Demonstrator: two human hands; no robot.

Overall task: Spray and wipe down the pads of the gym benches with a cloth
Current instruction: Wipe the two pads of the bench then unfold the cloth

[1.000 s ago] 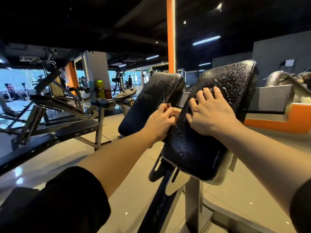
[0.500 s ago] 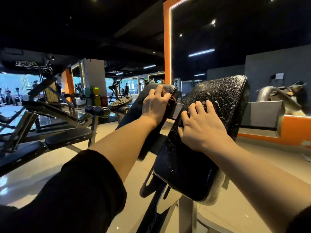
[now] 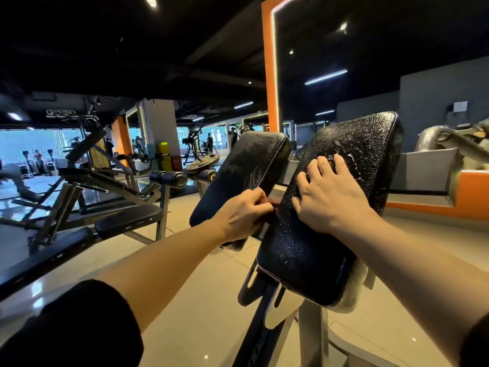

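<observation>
A reddish cloth (image 3: 270,203), pinched in the left hand (image 3: 242,217), sits between two wet black pads (image 3: 344,207); the right hand (image 3: 326,198) lies flat, fingers spread, bracing the nearer one. Slick vinyl could let that palm slip.

My bench carries 2 black pads side by side, both tilted up away from me. The right pad (image 3: 312,258) is wet, with many small drops and smear marks on its surface, and my right hand (image 3: 329,197) lies flat on it with the fingers spread. The left pad (image 3: 243,168) shows a dull wet film, and my left hand (image 3: 244,211) pinches a small dark red cloth (image 3: 272,201) against its lower right edge, in the gap between the 2 pads. Both pads sit on a metal frame (image 3: 313,337) which stands on the beige tiled floor (image 3: 206,313).
</observation>
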